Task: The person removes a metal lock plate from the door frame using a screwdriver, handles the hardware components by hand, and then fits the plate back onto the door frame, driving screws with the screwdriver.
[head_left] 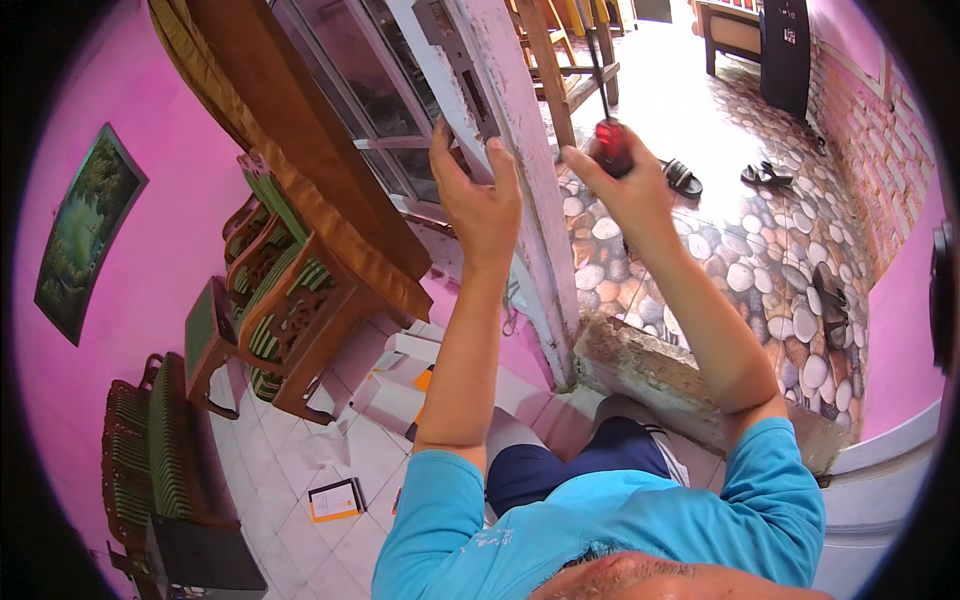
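Observation:
My right hand is closed around the red and black handle of a screwdriver, whose dark shaft points upward. It is held apart from the woodwork, to the right of a worn white door frame post. My left hand is raised to a white wooden door edge, thumb on one side and fingers on the other. A long metal lock plate with slots is set into the wood just above my left thumb. Part of the fingers is hidden behind the wood.
A rough raised sill crosses the doorway by my legs. Outside, sandals lie on pebble-patterned tiles, near a wooden ladder-like stand. Indoors are carved chairs, a brown curtain, and a flat orange-and-white box on the floor.

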Tool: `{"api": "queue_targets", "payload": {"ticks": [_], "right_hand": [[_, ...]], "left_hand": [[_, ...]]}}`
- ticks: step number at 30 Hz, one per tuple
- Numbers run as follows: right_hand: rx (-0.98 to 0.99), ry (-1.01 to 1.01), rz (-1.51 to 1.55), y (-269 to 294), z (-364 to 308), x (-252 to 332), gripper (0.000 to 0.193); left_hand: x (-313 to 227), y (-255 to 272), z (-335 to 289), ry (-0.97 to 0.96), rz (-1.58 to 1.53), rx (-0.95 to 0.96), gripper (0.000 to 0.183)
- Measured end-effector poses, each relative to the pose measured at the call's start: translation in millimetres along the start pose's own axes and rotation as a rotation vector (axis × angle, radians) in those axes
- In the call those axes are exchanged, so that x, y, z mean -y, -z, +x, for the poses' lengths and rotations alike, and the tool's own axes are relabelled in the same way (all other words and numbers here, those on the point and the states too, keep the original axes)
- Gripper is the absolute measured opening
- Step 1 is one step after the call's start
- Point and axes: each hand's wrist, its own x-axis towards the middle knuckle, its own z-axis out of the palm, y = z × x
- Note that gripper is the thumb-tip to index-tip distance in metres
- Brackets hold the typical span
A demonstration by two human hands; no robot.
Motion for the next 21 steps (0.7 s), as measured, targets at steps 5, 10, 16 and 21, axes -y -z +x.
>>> {"api": "queue_targets", "payload": {"ticks": [5, 10, 16, 21], "right_hand": [[-0.058, 0.09, -0.011, -41.0, 25.2, -11.2, 0.053], [-0.078, 0.161, -0.035, -57.7, 32.3, -16.6, 0.059], [-0.07, 0.131, -0.093, -62.3, 34.4, -10.2, 0.066], [-0.061, 0.121, -0.169, -57.9, 35.1, -9.9, 0.069]], "left_hand": [[-14.3, 2.7, 7.6, 0.185, -0.197, 0.008, 0.053], [-33.9, 23.9, 28.9, 0.381, -0.097, 0.15, 0.05], [-21.1, 26.6, 27.5, 0.271, -0.106, 0.174, 0.054], [-26.2, 32.3, 32.5, 0.246, -0.145, 0.243, 0.059]]}}
